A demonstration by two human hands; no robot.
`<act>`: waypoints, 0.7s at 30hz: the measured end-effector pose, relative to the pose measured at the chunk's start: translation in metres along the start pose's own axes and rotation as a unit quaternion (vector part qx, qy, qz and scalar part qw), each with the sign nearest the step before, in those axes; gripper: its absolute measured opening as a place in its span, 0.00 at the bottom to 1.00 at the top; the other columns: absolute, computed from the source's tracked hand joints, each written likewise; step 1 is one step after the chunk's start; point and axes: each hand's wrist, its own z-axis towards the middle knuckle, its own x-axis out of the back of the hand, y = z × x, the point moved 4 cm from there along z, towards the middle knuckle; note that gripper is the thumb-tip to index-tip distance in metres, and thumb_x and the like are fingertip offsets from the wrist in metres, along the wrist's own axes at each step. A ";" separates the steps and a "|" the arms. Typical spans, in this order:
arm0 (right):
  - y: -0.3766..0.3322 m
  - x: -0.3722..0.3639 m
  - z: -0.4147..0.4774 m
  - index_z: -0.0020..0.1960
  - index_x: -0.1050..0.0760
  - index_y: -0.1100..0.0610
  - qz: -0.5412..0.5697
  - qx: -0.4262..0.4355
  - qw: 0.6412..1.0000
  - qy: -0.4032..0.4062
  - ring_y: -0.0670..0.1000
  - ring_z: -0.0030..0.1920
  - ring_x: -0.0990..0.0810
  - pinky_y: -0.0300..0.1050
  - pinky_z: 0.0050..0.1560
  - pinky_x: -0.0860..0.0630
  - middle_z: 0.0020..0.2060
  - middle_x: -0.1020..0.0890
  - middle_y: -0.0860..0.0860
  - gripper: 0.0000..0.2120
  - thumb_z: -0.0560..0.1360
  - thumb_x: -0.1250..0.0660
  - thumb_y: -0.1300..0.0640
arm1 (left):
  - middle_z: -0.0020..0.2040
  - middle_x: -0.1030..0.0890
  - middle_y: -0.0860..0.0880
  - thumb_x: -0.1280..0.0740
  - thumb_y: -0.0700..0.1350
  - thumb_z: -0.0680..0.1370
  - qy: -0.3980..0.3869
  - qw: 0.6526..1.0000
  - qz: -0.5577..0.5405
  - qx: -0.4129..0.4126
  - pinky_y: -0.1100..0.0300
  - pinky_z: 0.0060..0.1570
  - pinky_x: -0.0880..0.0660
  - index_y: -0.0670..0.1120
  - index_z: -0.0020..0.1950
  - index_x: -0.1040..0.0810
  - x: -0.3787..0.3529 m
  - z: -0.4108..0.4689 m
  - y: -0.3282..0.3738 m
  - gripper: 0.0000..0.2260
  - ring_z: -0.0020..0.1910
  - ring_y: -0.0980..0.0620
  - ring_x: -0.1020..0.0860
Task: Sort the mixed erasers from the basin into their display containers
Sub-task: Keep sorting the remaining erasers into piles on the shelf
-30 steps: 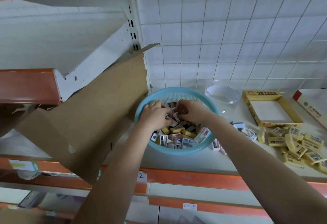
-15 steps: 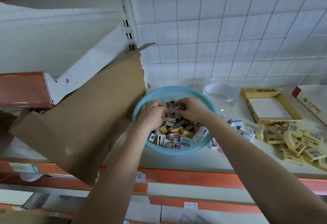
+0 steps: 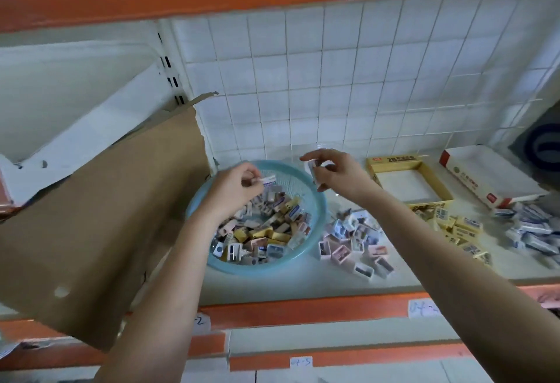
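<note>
A light blue basin (image 3: 315, 222) on the shelf holds several mixed small erasers (image 3: 266, 231) in yellow, pink, white and grey. My left hand (image 3: 233, 188) hovers over the basin's left half, its fingers pinching a small white eraser (image 3: 268, 180). My right hand (image 3: 336, 173) is raised above the basin's far right rim, closed on a small white eraser (image 3: 312, 169). An empty yellow display box (image 3: 391, 161) lies to the right of that hand.
A pile of pink and white erasers (image 3: 354, 240) lies right of the basin, yellow erasers (image 3: 454, 225) and blue-white ones (image 3: 533, 231) further right. A red-and-white box (image 3: 485, 176) lies behind them. A brown cardboard sheet (image 3: 100, 225) leans at left. Tiled wall behind.
Both hands have lifted out of the heap in the basin, each with a small eraser. The right hand moved up and to the right. The camera view shifted right.
</note>
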 end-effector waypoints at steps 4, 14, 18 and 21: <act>0.023 0.062 -0.035 0.56 0.23 0.49 -0.059 -0.034 0.997 0.032 0.44 0.34 0.22 0.38 0.42 0.21 0.42 0.23 0.46 0.16 0.74 0.38 0.65 | 0.41 0.22 0.54 0.32 0.43 0.74 0.000 0.997 -0.015 -0.076 0.73 0.33 0.34 0.50 0.46 0.27 -0.047 0.017 0.075 0.06 0.37 0.58 0.26; 0.116 0.232 -0.169 0.58 0.25 0.48 -0.188 -0.185 0.951 0.164 0.51 0.42 0.21 0.41 0.38 0.26 0.45 0.19 0.51 0.17 0.74 0.38 0.65 | 0.42 0.19 0.51 0.30 0.44 0.72 -0.172 0.967 -0.026 -0.189 0.68 0.38 0.32 0.44 0.43 0.25 -0.232 0.018 0.209 0.05 0.43 0.53 0.21; 0.131 0.288 -0.212 0.64 0.28 0.50 -0.191 -0.223 0.923 0.248 0.43 0.44 0.23 0.35 0.44 0.28 0.51 0.20 0.46 0.18 0.75 0.35 0.58 | 0.45 0.21 0.51 0.32 0.46 0.75 -0.230 0.949 -0.010 -0.215 0.68 0.35 0.33 0.43 0.50 0.24 -0.283 0.010 0.251 0.09 0.43 0.53 0.24; 0.148 0.307 -0.229 0.61 0.26 0.52 -0.200 -0.266 0.907 0.258 0.45 0.47 0.23 0.36 0.46 0.29 0.52 0.19 0.47 0.17 0.73 0.34 0.53 | 0.52 0.22 0.51 0.33 0.49 0.76 -0.251 0.948 -0.004 -0.197 0.63 0.44 0.30 0.47 0.61 0.25 -0.312 0.007 0.271 0.14 0.50 0.52 0.23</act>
